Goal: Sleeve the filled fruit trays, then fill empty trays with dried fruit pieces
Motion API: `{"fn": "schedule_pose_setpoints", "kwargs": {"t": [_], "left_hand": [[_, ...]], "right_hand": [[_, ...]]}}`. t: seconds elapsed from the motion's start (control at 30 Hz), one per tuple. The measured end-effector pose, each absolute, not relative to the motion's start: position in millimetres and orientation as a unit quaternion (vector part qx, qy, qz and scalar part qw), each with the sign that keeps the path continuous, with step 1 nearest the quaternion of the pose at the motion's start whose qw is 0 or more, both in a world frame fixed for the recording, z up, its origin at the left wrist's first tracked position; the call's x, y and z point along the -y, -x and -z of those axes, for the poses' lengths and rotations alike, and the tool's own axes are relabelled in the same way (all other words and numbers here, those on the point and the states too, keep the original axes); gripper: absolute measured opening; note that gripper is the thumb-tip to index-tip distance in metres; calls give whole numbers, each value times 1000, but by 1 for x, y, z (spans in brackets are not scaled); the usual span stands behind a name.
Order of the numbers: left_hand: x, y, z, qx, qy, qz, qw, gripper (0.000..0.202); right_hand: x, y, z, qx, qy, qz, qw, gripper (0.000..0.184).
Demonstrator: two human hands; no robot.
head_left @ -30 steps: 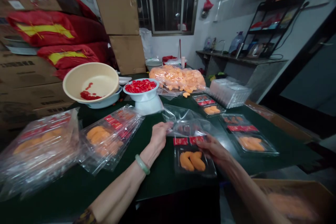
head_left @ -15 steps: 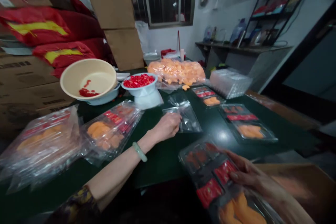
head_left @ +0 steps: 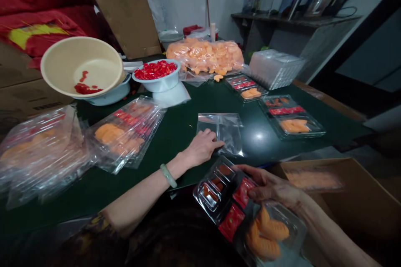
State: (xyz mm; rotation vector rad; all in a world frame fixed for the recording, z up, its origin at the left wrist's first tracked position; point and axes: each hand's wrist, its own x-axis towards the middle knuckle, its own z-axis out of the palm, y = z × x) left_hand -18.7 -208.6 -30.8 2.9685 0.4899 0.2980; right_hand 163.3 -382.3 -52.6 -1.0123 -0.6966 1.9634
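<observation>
My left hand [head_left: 203, 147], a green bangle at its wrist, rests palm down on a clear plastic bag [head_left: 230, 131] lying flat on the dark green table. Its thumb points right, apart from the bent fingers. In front of me, off the table's near edge, my right hand [head_left: 266, 185] grips a plastic blister tray [head_left: 230, 194] by its right side, tilted towards me. Red sachets [head_left: 232, 222], orange curved pieces [head_left: 266, 233] and brown pieces [head_left: 213, 190] show in its compartments.
Two similar filled trays [head_left: 291, 121] lie at right, near stacked clear trays [head_left: 274, 69]. Bagged trays [head_left: 119, 131] are at left. Behind stand a bowl of red sachets [head_left: 156, 79], a cream basin [head_left: 83, 46] and a sack of orange pieces [head_left: 205, 56]. A cardboard box [head_left: 354, 175] stands lower right.
My left thumb has spread away from the closed fingers, and the bag lies flatter. The right hand has brought the blister tray up and left, closer to the left hand. The view has tipped down.
</observation>
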Motion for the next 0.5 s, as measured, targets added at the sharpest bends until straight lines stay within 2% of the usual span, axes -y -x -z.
{"fn": "schedule_pose_setpoints", "kwargs": {"t": [0.13,0.27,0.5], "left_hand": [[206,15,34,-162,-977,-108,84,25],[204,17,34,-161,-967,-148,133,26],[211,27,17,-117,-970,-136,161,26]], "right_hand": [[382,-164,50,270,416,-776,391,71],[379,-165,47,267,424,-774,388,69],[379,-165,39,245,470,-715,456,77]]}}
